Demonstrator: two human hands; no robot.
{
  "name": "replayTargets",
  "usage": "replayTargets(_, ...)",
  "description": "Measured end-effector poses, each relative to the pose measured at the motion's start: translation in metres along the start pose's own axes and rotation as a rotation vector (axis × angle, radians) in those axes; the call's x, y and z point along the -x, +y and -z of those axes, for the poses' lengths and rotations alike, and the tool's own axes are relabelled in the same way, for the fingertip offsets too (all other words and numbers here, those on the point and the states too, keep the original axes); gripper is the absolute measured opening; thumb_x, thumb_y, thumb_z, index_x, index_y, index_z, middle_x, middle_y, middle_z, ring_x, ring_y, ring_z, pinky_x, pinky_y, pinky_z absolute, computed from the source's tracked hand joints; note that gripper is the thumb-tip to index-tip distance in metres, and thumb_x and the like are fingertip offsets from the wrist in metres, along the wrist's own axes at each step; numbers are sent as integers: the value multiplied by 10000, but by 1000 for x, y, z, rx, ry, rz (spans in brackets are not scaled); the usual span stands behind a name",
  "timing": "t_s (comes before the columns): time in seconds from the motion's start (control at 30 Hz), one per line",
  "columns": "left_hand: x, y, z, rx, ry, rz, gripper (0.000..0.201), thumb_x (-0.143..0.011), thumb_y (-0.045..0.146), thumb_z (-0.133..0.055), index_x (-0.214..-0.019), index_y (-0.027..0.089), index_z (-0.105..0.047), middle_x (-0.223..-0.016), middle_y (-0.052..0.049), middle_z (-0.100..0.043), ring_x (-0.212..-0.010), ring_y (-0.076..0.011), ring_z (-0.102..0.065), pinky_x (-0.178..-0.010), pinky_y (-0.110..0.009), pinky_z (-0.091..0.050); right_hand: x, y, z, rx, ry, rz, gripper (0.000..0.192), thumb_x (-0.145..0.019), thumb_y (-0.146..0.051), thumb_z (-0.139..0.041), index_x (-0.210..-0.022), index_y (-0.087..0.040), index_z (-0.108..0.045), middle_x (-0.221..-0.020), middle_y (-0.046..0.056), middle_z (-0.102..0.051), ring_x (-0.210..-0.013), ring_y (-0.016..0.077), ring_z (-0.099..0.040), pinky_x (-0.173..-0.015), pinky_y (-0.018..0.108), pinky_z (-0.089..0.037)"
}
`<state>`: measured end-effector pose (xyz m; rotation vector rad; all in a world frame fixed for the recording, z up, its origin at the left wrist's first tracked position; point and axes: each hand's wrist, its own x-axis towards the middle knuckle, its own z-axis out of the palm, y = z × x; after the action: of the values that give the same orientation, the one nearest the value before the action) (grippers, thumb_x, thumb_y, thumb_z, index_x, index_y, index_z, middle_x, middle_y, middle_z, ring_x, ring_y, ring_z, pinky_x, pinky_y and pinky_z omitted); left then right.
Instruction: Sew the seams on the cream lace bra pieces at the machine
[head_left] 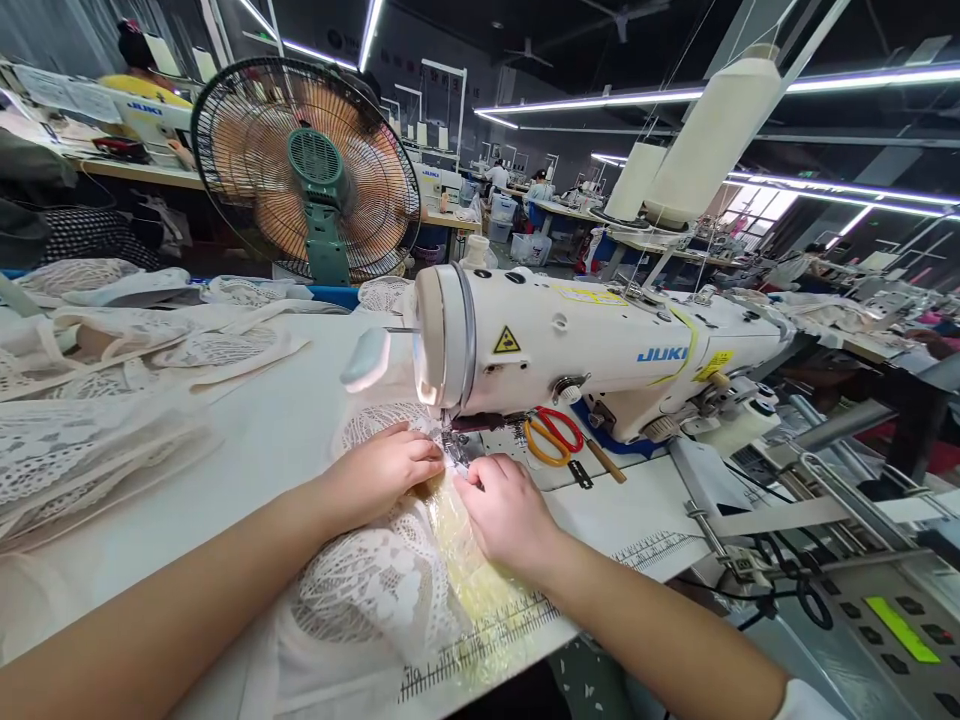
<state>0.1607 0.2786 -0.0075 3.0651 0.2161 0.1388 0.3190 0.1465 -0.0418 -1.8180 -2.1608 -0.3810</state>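
Note:
A white lace garment piece (pixel 367 590) with a cup-like shape lies under the head of the sewing machine (pixel 510 340) and spreads toward me. My left hand (pixel 386 465) rests on the lace just left of the presser foot (pixel 454 450), its fingers bent together and holding the fabric. On the other side of the foot, my right hand (pixel 506 510) pinches the fabric edge between thumb and curled fingers. The needle tip is too small to make out. A shiny yellowish strip (pixel 465 560) runs along the table between my hands.
Lace pieces (pixel 97 430) are heaped at left. Scissors with red and orange handles (pixel 555 435) lie under the machine arm, beside a wooden-handled tool (pixel 606 462). A measuring scale (pixel 450 660) marks the table's front edge. Behind stands a large fan (pixel 315 170); thread cones (pixel 712 140) rise at right.

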Motion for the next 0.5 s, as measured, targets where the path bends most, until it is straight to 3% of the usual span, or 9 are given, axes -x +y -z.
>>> replayTargets(0.17, -2, -4, 1, -11, -16, -1, 367, -786, 29, -443, -1049, 166, -658, -1142, -106, -664, -1044, -265, -578, -942, -408, -417, 2, 1, -1, -16, 5, -1, 114, -801, -113, -502, -793, -173, -598, -801, 55, -533, -761, 191, -431, -664, 308, -330)
replayTargets(0.5, -4, -17, 0, -102, -29, 61, 415, -791, 20, -444, -1111, 189, -648, -1193, -102, -649, -1115, -265, -560, -985, -439, -393, 3, 1, -5, -30, 16, -3, 116, -788, -107, -503, -783, -177, -595, -805, 57, -518, -765, 193, -421, -667, 314, -323)
